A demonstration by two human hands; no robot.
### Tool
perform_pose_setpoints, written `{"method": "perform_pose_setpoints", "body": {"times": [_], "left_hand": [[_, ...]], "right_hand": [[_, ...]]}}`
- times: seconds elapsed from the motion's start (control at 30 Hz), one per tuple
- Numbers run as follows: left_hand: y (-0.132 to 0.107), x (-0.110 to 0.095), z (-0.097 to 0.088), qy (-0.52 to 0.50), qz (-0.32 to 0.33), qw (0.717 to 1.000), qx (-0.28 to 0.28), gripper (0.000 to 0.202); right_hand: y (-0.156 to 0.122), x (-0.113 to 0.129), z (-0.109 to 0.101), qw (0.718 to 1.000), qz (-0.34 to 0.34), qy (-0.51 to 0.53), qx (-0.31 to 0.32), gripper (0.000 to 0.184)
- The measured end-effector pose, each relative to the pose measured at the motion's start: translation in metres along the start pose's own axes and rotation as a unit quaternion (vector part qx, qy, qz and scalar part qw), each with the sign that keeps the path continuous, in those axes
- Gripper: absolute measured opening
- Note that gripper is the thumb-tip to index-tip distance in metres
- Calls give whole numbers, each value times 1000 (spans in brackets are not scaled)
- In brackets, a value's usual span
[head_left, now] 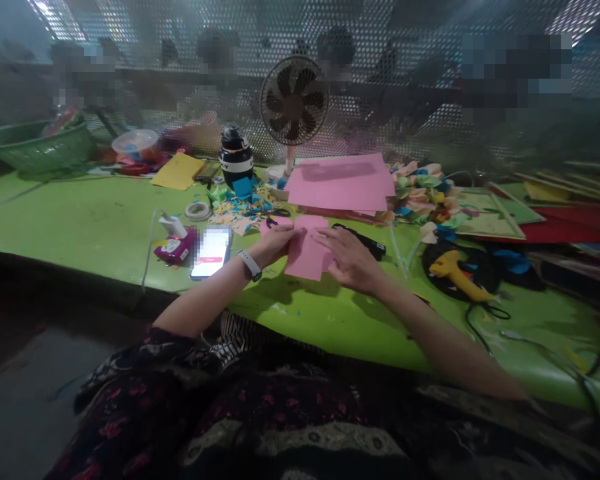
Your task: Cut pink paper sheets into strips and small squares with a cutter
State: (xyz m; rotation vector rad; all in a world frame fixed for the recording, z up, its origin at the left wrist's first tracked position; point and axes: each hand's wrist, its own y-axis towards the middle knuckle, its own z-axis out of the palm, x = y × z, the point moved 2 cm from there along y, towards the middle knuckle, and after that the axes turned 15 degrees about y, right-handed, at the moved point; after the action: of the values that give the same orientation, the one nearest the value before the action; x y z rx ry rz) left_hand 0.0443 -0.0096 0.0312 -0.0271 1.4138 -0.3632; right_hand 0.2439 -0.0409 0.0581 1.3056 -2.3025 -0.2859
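A small piece of folded pink paper [307, 257] is between my two hands, just above the front part of the green table. My left hand [276, 245] grips it by its left edge, the thumb lying on top. From the other side my right hand [349, 261] has its fingers over the paper's upper right part, with the thumb at the right edge. Dark-handled scissors [279, 213] lie just beyond my left hand. Behind my right hand rests a black stapler-like tool [363, 241], partly hidden.
A stack of pink sheets [337, 180] lies ahead, near a fan [294, 100] and a dark bottle [236, 160]. Paper scraps [245, 212] are strewn left of centre. A phone [211, 253] lies beside my left forearm. On the right sits a yellow glue gun [459, 275] with its cord.
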Motion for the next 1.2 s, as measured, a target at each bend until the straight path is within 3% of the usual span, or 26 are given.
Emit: {"method": "perform_pose_setpoints", "body": {"times": [0.1,0.27,0.37,0.53,0.63,0.8,1.2], "left_hand": [[4,1,4,-21,12,1000,7,12],[6,11,8,-22,16,999,-21,12],[4,16,10,-37,36,998,-26,14],[-5,21,17,-56,43,997,-25,13],[-12,21,20,-44,57,997,-1,36],[-20,22,22,2,117,993,30,52],[-13,32,21,20,159,986,48,49]], "right_hand": [[-10,-12,-3,999,33,-21,-20,79],[-11,-12,8,998,30,20,-46,33],[-12,-6,9,986,69,77,-128,17],[-15,-4,9,914,218,236,-249,28],[-14,-6,12,878,247,303,-277,36],[-13,-4,12,871,237,316,-292,40],[-12,-7,15,861,205,346,-312,48]]}}
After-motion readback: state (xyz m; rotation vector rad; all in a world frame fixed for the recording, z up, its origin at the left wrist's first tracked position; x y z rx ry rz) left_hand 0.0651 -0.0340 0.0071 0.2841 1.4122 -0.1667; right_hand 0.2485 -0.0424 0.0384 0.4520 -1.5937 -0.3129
